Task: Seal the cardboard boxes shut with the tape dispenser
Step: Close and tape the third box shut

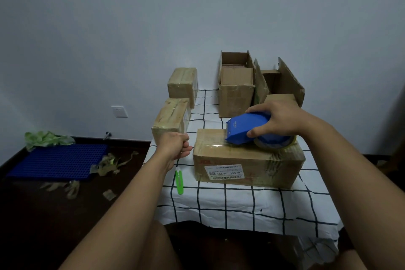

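The dispenser [247, 130] sits on the box [245, 158] top, under the right hand's [278, 120] clamped fingers. Keep it pressed flat and draw it along the seam. The left hand [174, 146], loosely curled and empty, hovers just beside the box; it should steady it.

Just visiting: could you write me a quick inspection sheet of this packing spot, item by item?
Surface: checked cloth over a table.
Job's things: blue tape dispenser on the near box; two taped boxes left; open boxes behind.
Clutter: green cutter on the cloth.
Hands: right hand grips the dispenser; left hand loosely curled beside the box, holding nothing.
Cables: nothing seen.
Surroundings: tape scraps and blue mat on the floor; wall socket.
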Demonstrator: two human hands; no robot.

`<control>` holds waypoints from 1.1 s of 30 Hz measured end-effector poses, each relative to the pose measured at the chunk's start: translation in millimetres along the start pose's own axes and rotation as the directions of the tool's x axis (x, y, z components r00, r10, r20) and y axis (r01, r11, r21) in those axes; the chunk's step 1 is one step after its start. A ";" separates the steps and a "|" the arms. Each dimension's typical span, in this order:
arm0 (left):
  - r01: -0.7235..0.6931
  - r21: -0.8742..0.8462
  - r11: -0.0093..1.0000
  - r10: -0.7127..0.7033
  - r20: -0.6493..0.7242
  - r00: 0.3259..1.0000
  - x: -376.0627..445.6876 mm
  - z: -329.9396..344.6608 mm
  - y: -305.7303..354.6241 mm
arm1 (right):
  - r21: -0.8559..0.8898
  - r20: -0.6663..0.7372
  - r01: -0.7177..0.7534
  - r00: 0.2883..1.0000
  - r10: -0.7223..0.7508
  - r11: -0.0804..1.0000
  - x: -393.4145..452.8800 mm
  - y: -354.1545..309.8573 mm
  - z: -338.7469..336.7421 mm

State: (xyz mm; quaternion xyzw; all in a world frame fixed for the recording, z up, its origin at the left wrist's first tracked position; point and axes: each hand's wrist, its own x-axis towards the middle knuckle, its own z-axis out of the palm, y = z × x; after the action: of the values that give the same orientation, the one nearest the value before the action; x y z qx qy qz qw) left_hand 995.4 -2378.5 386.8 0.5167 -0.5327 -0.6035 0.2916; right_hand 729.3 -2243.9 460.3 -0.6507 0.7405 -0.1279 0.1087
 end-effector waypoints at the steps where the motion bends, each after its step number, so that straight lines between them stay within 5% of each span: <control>1: 0.003 0.011 1.000 -0.003 0.000 1.000 0.6 0.6 -1.7 | 0.000 0.000 0.000 1.000 0.000 1.000 -0.2 -0.2 -0.1; 15: 0.032 0.231 0.972 -0.045 0.053 0.998 2.4 22.4 -15.7 | 0.015 -0.040 -0.011 0.999 0.012 1.000 -3.8 4.0 6.2; 24: 0.208 0.072 0.975 -0.213 0.074 0.974 7.1 25.2 -21.9 | 0.002 -0.072 -0.018 0.997 0.018 1.000 -6.1 3.9 9.4; 27: 0.101 0.046 0.994 -0.099 -0.055 0.994 10.3 33.0 -24.8 | -0.001 -0.083 -0.022 0.996 0.022 1.000 -7.9 2.1 8.9; 30: -0.106 0.231 0.967 0.157 -0.216 0.964 3.9 32.3 -22.5 | 0.003 -0.087 -0.030 0.996 0.030 1.000 -9.4 1.9 10.3; 33: -0.298 0.460 0.836 0.396 -0.131 0.909 -16.4 37.9 -19.0 | 0.015 -0.094 -0.026 0.995 0.028 1.000 -8.9 2.6 11.9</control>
State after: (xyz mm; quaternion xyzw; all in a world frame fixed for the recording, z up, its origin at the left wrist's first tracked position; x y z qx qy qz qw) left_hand 968.6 -2345.8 370.2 0.5258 -0.7018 -0.3466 0.3329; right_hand 731.9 -2235.3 448.2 -0.6332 0.7527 -0.1618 0.0798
